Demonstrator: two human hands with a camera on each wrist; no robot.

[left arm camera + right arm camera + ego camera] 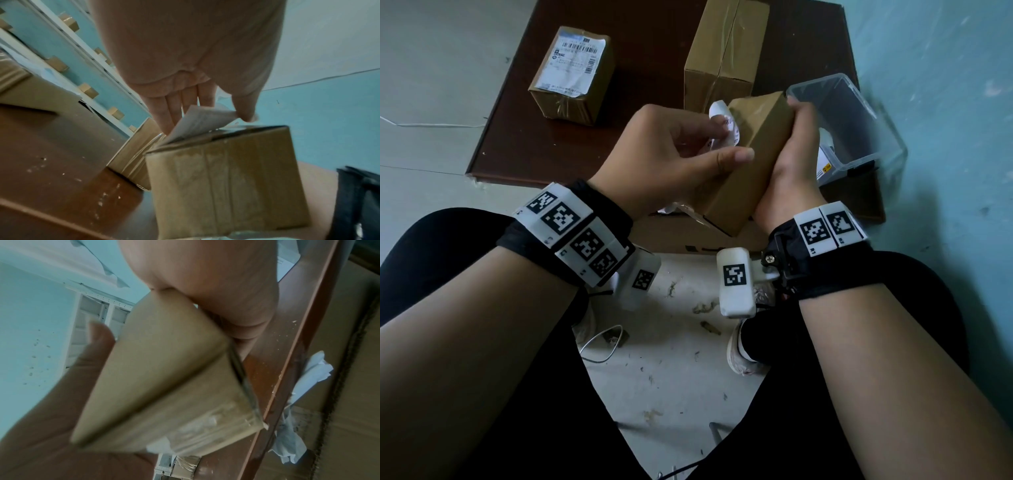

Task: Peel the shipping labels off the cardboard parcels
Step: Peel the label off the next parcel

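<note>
Head view shows the right hand (796, 161) wrapped around a small cardboard parcel (750, 161), holding it tilted above the tabletop (544, 144), probably to steady it and turn the labelled face toward the other hand. The left hand (671, 154) has its fingers (245, 112) pinched on a curled white shipping label (726, 128), partly lifted but attached at one edge. A labelled parcel (573, 73) waits farther back, and a clear plastic bin (859, 113) sits close by, likely for scraps.
</note>
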